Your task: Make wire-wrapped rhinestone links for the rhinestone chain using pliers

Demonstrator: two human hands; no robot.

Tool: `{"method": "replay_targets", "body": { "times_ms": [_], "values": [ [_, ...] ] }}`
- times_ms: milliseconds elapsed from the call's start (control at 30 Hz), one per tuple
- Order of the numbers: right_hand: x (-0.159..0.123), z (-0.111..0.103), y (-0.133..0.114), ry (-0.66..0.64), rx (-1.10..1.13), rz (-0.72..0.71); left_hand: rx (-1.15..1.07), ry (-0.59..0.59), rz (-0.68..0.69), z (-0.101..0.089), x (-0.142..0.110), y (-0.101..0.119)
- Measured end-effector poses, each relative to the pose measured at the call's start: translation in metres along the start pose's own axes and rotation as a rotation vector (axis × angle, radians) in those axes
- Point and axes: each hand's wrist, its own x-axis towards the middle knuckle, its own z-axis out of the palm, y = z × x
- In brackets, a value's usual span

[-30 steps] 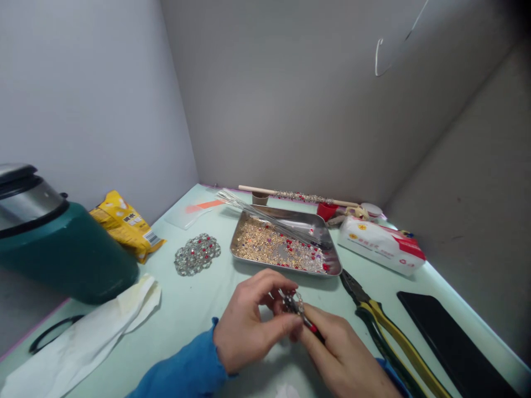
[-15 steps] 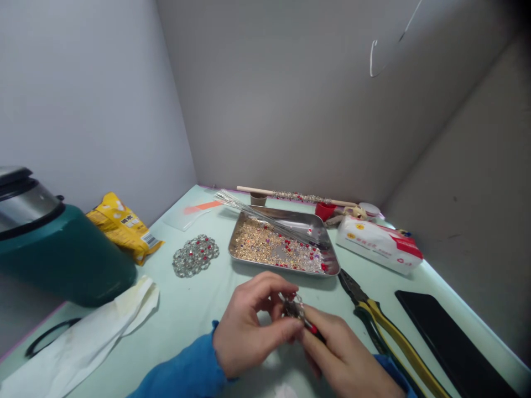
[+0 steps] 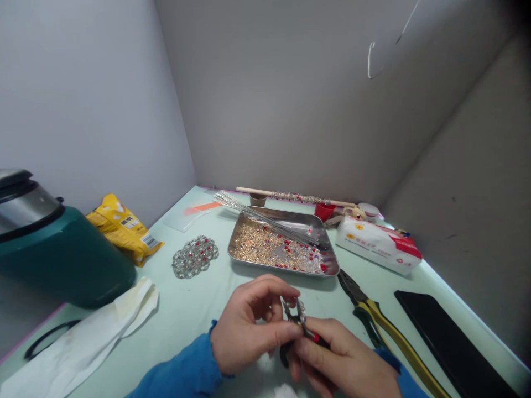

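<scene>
My left hand [image 3: 254,329] is closed in a pinch on a small beaded wire piece [image 3: 302,308] with clear beads and a bit of red. My right hand [image 3: 342,354] grips small pliers [image 3: 314,335] with red and black handles. Their jaws are spread apart and point up at the beaded piece, just by the left fingertips. Fingers partly hide the beadwork. Beyond the hands lies a metal tray [image 3: 249,262] of gold, clear and red beads. A bundle of thin wires [image 3: 244,208] rests across the tray. Left of it is a cluster of beaded rings [image 3: 194,257].
Large pliers [image 3: 379,320] and a black phone-like slab [image 3: 448,337] lie at right, below a tissue pack [image 3: 377,246]. A green flask [image 3: 66,260], yellow packet [image 3: 126,226] and white tissue [image 3: 91,342] are at left. A beaded stick [image 3: 298,196] lies behind the tray.
The small pliers' jaws have parted and their handles have spread in my right hand. My left hand has hardly moved and keeps its pinch on the beaded piece.
</scene>
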Motion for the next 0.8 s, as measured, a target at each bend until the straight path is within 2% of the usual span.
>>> {"method": "replay_targets", "body": {
  "times_ms": [167,300,467,667,800],
  "values": [
    [0.001,-0.004,-0.003,0.108,-0.236,-0.113,-0.007,-0.007,0.012,-0.005,0.001,-0.002],
    [0.002,-0.006,0.0,0.196,-0.373,-0.154,0.083,-0.022,0.055,-0.01,0.002,-0.003],
    [0.007,-0.004,0.012,0.258,-0.462,-0.2,0.227,-0.064,0.059,-0.012,0.003,0.0],
    [0.011,0.0,0.023,0.337,-0.551,-0.243,0.254,-0.089,0.02,-0.011,0.004,-0.002],
    [0.008,-0.002,0.023,0.304,-0.565,-0.227,0.262,-0.116,0.02,-0.011,0.005,-0.001]
  ]
}}
